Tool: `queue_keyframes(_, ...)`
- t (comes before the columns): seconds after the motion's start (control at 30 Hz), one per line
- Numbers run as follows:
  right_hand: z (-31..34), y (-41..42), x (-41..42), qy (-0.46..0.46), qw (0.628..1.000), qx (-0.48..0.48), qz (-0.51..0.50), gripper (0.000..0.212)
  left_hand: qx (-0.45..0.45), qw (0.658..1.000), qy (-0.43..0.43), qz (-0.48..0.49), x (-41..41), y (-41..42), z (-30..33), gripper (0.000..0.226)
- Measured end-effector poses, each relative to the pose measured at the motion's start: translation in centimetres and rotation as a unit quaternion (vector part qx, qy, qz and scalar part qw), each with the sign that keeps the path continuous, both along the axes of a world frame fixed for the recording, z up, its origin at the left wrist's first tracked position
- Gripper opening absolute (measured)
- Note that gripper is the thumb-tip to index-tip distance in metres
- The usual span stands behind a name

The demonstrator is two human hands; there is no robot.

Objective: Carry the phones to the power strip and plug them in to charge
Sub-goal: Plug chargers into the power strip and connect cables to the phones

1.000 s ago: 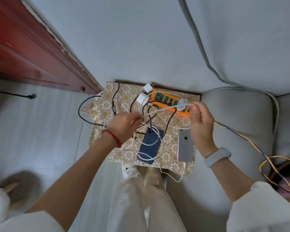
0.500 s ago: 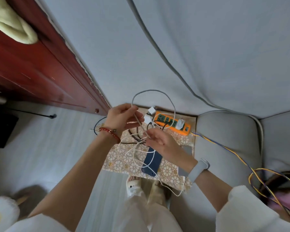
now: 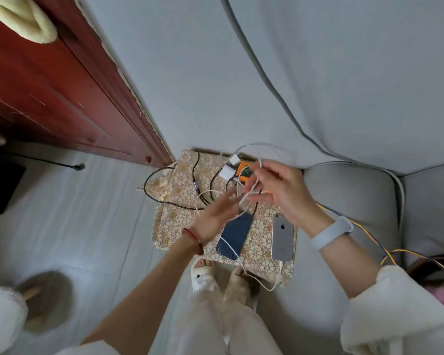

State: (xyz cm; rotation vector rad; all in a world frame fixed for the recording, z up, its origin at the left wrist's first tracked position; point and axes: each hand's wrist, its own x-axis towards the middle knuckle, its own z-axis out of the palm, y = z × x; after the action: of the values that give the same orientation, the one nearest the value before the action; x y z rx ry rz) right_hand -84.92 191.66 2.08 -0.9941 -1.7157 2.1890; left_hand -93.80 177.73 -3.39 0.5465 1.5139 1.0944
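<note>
At the far left a red wooden door [image 3: 62, 98] runs along the pale floor [image 3: 87, 226], and a black cable [image 3: 162, 198] loops off the left edge of the small table with a gold flower-patterned cloth [image 3: 180, 180]. The left hand [image 3: 215, 216], blurred, with a red bead bracelet [image 3: 192, 238] at its wrist, hovers over the middle of the cloth with its fingers stretched out flat and apart; white cable [image 3: 251, 190] crosses at its fingertips, but the blur hides whether any strand is pinched. Just under and to the right of that hand the dark blue phone [image 3: 235, 234] lies flat on the cloth, tilted, its upper end tucked under a loop of the white cable, not held by either hand. Behind it two white charger bricks [image 3: 227, 171] sit at the left end of the orange power strip [image 3: 244, 169], which is mostly hidden by the right hand [image 3: 282, 193]. That hand is raised above the strip, thumb and bent fingers loosely curled with strands of the white cable draped through them and a loop rising above. Below its wrist, which wears a pale band [image 3: 331, 233], the silver phone [image 3: 282, 237] lies face down near the cloth's right edge, apart from both hands, a white lead running from its near end. Further right a grey sofa cushion [image 3: 356, 201] sits beside the table, with yellow and blue wires [image 3: 369, 239] trailing across it.
</note>
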Motion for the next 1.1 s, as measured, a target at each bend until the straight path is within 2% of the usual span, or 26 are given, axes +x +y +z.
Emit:
queue_keyframes(0.03,0.6,0.5,-0.5,0.016,1.000,-0.007,-0.022,0.015,0.004,0.995,0.085,-0.052,1.1,-0.2,-0.5,0.042)
queue_keyframes(0.07,1.0,1.1,-0.9,0.032,0.998,-0.016,-0.044,0.013,-0.010,0.984,0.164,-0.064,1.7,-0.4,-0.9,0.033)
queue_keyframes(0.1,1.3,1.8,-1.2,0.048,0.996,-0.030,-0.065,0.012,-0.041,0.976,0.208,-0.040,1.7,-0.5,-0.8,0.024)
queue_keyframes(0.13,1.4,2.2,-1.3,0.063,0.993,-0.052,-0.082,0.012,-0.064,0.975,0.213,0.004,1.4,-0.4,-0.6,0.019)
queue_keyframes(0.17,1.3,2.5,-1.3,0.073,0.991,-0.075,-0.089,0.014,-0.069,0.978,0.189,0.053,0.8,-0.6,-0.4,0.017)
queue_keyframes(0.23,0.3,2.1,-1.0,0.047,0.995,-0.071,-0.049,0.021,-0.035,0.986,0.072,0.149,-0.7,-0.5,0.9,0.016)
queue_keyframes(0.3,-1.3,0.2,-0.3,-0.039,0.996,0.030,0.078,0.032,0.020,0.971,-0.060,0.232,-2.2,-0.6,2.2,0.017)
queue_keyframes(0.37,-2.9,-2.4,0.6,-0.097,0.964,0.103,0.227,0.032,0.061,0.938,-0.142,0.310,-3.5,-0.7,3.0,0.018)
queue_keyframes(0.43,-4.2,-4.2,1.6,-0.134,0.935,0.131,0.301,0.019,0.063,0.907,-0.167,0.381,-4.6,-0.8,3.1,0.018)
queue_keyframes(0.57,-5.3,-4.0,3.5,-0.209,0.875,0.267,0.346,0.020,0.034,0.863,-0.196,0.464,-5.4,-2.6,1.6,0.018)
queue_keyframes(0.67,-5.5,-3.0,5.1,-0.230,0.865,0.304,0.327,0.025,0.016,0.832,-0.226,0.507,-5.8,-3.8,0.5,0.018)
queue_keyframes(0.77,-5.9,-3.0,6.1,-0.231,0.872,0.292,0.317,0.049,-0.006,0.828,-0.250,0.501,-5.6,-4.3,0.0,0.019)
queue_keyframes(0.83,-5.8,-4.3,5.4,-0.208,0.917,0.178,0.291,0.059,-0.017,0.836,-0.257,0.485,-4.6,-4.3,-0.2,0.018)
queue_keyframes(0.9,-5.9,-6.1,4.0,-0.155,0.969,-0.003,0.190,0.060,-0.020,0.848,-0.269,0.456,-3.3,-4.2,-0.4,0.016)
queue_keyframes(0.97,-6.5,-7.1,2.4,-0.101,0.983,-0.151,0.002,0.036,-0.033,0.869,-0.265,0.418,-2.1,-4.3,-0.7,0.017)
queue_keyframes(1.03,-7.1,-7.2,1.5,-0.091,0.963,-0.197,-0.156,0.018,-0.061,0.875,-0.244,0.413,-1.3,-4.8,-1.3,0.019)
queue_keyframes(1.1,-7.9,-6.5,1.9,-0.121,0.960,-0.145,-0.206,0.018,-0.098,0.857,-0.216,0.457,-1.3,-5.7,-2.1,0.019)
